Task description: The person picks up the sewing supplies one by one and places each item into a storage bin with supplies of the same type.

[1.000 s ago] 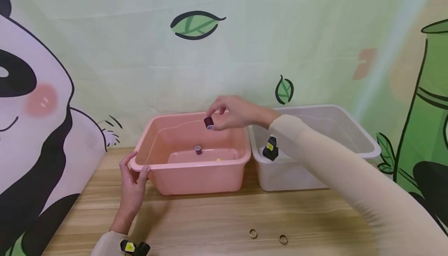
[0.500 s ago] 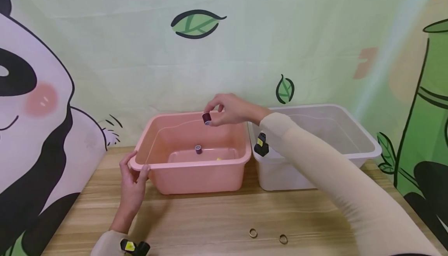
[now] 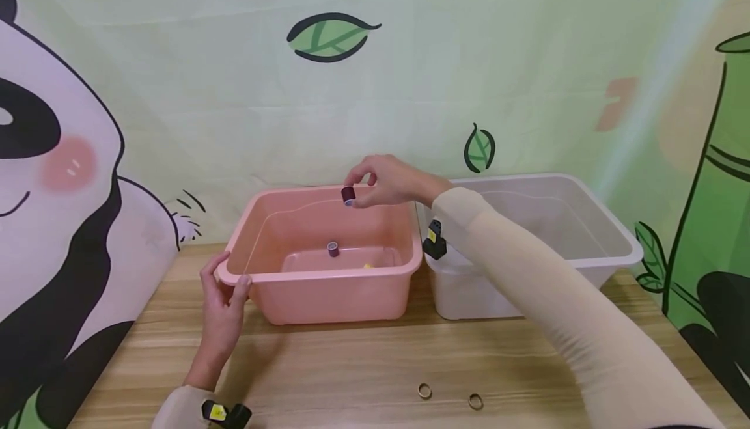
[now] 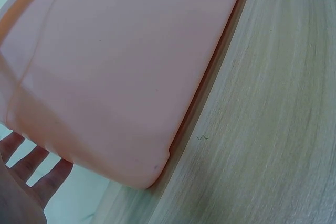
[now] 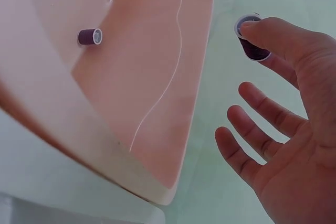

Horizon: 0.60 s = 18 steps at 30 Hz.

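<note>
My right hand (image 3: 389, 181) pinches a dark purple spool of thread (image 3: 348, 195) by its ends between thumb and forefinger, above the pink basin (image 3: 328, 299). In the right wrist view the held spool (image 5: 254, 40) shows its white rim, and the other fingers are spread away from it. A second dark spool (image 3: 333, 249) stands inside the basin; the right wrist view shows that spool (image 5: 89, 36) too. The left hand (image 3: 221, 312) grips the basin's front left corner, thumb on the rim. In the left wrist view its fingers (image 4: 52, 182) lie against the basin wall (image 4: 121, 77).
A pale grey basin (image 3: 469, 292) stands right beside the pink one. Something small and yellow (image 3: 367, 265) shows in the pink basin, mostly hidden by the front rim. Two small metal rings (image 3: 424, 390) lie on the wooden table (image 3: 328, 370). A printed cloth hangs behind.
The right hand has risen slightly with the spool, and its forearm has shifted left. The left hand keeps its grip on the basin corner.
</note>
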Tool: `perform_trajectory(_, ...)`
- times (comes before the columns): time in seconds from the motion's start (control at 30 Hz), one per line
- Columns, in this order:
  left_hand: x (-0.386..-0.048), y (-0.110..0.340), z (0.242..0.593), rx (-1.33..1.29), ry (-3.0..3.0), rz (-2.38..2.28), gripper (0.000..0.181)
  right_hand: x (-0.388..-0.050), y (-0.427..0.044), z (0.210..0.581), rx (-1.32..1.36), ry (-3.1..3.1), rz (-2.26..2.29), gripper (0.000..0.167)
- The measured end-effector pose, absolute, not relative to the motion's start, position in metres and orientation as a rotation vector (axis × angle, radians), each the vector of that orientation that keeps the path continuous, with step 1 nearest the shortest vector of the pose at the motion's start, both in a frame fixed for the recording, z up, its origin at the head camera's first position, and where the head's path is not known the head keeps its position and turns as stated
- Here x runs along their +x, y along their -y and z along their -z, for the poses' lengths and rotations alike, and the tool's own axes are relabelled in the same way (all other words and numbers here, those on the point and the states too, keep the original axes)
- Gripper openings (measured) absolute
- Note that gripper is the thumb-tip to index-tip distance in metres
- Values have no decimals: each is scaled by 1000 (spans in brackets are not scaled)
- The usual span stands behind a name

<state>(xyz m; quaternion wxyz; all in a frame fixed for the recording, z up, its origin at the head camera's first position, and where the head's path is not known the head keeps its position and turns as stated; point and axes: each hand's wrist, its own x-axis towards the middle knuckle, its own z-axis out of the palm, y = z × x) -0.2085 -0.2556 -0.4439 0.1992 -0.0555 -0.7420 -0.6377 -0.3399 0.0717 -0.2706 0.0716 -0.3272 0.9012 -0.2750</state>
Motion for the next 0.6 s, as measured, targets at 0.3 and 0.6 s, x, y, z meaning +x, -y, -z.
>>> perform_trajectory(0.3,-208,256,445,-171,2044,1778,57,-342,-71,273,-949,-2700,836,25)
perform_trajectory(0.6,-209,257,445,-175,2057,1780,57,-345,-72,275,-941,-2699,847,46)
